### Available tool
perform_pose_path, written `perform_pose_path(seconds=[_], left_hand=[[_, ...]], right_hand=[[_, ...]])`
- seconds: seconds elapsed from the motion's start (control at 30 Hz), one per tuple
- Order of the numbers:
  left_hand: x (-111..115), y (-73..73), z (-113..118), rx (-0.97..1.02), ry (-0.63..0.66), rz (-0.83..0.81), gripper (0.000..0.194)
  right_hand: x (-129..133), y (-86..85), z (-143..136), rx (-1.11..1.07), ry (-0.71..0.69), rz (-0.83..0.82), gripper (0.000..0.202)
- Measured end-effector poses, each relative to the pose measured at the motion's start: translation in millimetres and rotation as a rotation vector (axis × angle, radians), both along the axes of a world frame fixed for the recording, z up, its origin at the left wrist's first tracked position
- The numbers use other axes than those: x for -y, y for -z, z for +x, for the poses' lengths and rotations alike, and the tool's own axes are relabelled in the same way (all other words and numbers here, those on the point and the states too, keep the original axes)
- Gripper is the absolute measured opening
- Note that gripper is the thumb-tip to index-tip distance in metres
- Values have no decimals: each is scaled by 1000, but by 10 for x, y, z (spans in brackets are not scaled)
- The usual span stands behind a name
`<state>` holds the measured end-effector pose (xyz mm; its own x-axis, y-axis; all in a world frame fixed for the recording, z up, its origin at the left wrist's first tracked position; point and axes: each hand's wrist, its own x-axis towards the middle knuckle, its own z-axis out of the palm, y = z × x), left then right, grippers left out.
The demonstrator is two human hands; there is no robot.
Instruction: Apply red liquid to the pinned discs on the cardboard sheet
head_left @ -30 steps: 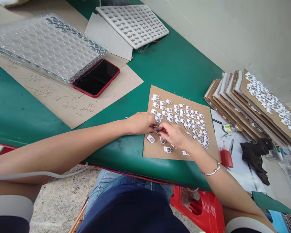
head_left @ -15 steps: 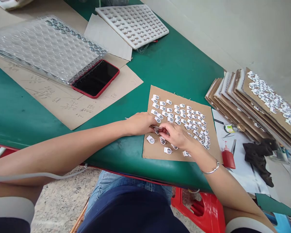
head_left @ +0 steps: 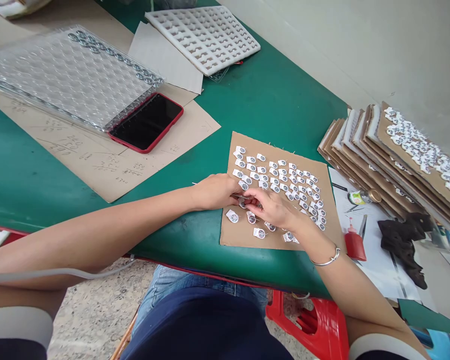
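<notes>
My left hand (head_left: 217, 191) is closed around a thin metal tool (head_left: 242, 196) whose tip points toward my right fingers; its thin rear end shows behind the hand. Fingers pinched, my right hand (head_left: 273, 207) meets that tip, and whatever small thing is between them is hidden. Both hands are over the left part of a brown cardboard sheet (head_left: 243, 239). Rows of small round dial-like parts with white tabs (head_left: 262, 170) lie on this sheet. One such part (head_left: 232, 216) sits just below my left fingertips.
A red-cased phone (head_left: 147, 122) and a clear blister tray (head_left: 71, 75) lie to the left. Behind is a white slotted tray (head_left: 210, 37). At right are stacked cardboard sheets (head_left: 375, 155), a red bottle (head_left: 355, 244), a small jar (head_left: 364, 196) and a dark cloth (head_left: 405, 245).
Both hands stay in nearly the same place, with the right fingers shifted very slightly at the tool's tip. The camera view has moved a little.
</notes>
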<state>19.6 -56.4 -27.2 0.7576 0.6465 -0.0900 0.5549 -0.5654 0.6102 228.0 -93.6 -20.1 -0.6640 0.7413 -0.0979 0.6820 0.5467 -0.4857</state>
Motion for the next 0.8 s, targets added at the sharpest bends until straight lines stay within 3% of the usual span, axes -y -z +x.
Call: perform_pose_path(seconds=[0.3,0.8], left_hand=[[6,-22,0,-12,-3,10,18],[0,-9,9,-29,-11,11,22]], right_hand=[[13,-105,-63,152,61,-23,29],[15,-170,-109,207,-3,30,30]])
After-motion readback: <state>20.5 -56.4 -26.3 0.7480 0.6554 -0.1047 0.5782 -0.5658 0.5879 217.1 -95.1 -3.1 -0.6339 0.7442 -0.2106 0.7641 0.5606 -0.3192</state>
